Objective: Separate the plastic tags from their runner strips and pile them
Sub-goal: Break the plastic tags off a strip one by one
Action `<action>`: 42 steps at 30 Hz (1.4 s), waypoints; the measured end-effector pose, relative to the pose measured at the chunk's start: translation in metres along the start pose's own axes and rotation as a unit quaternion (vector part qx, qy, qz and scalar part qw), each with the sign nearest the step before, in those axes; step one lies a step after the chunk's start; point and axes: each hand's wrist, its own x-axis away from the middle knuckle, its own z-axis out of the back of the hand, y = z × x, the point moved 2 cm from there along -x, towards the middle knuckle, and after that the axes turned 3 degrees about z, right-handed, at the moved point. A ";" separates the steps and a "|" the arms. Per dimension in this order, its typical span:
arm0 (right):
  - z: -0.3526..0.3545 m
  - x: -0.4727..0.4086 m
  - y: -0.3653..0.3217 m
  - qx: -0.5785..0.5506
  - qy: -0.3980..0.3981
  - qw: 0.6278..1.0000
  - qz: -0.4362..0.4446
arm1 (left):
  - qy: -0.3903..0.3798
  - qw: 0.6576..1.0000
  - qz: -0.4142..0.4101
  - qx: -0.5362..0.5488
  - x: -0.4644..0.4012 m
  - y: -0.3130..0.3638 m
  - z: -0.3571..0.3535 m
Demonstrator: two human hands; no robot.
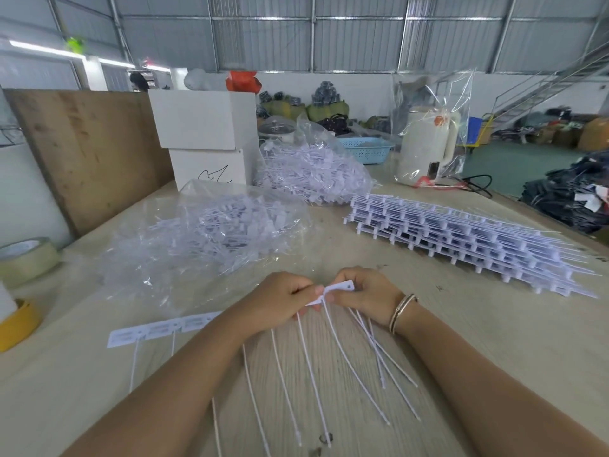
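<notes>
Bagged tags (211,232) block left; strip stack (468,239) blocks right.

Bagged tags (211,232) left, stacked strips (461,239) right (kettle (425,150) behind)

Bright, even daylight with soft shadows; wide-angle bending at the edges, background slightly blurred, foreground sharp.

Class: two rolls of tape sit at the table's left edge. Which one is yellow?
The nearer roll, by the lower left corner. It is bright yellow; the other roll, farther back, is pale and cream-coloured.
</notes>
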 end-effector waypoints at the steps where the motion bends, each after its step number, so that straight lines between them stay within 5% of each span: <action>1: 0.000 0.000 -0.001 0.007 -0.007 1.000 0.000 | 0.005 1.000 -0.004 -0.008 0.000 0.000 -0.001; 11: -0.005 0.002 -0.004 0.023 0.098 0.994 0.043 | -0.022 0.995 0.060 0.077 -0.004 -0.001 0.003; 22: -0.008 0.006 -0.010 0.172 0.172 0.963 0.118 | -0.031 0.984 0.087 0.151 -0.009 -0.005 0.001; 30: -0.008 0.004 -0.014 0.061 0.166 0.981 0.079 | -0.006 0.967 0.098 0.237 -0.005 -0.005 0.016; 36: -0.002 -0.007 0.005 0.122 0.182 0.974 -0.054 | 0.054 0.995 0.078 0.033 -0.004 -0.004 0.006; 39: -0.006 -0.011 0.012 0.236 0.132 0.958 -0.090 | 0.063 0.985 0.070 -0.142 -0.005 -0.008 -0.001; 42: -0.005 -0.010 0.011 0.273 0.136 0.948 -0.091 | 0.084 0.978 0.058 -0.184 -0.003 -0.010 0.001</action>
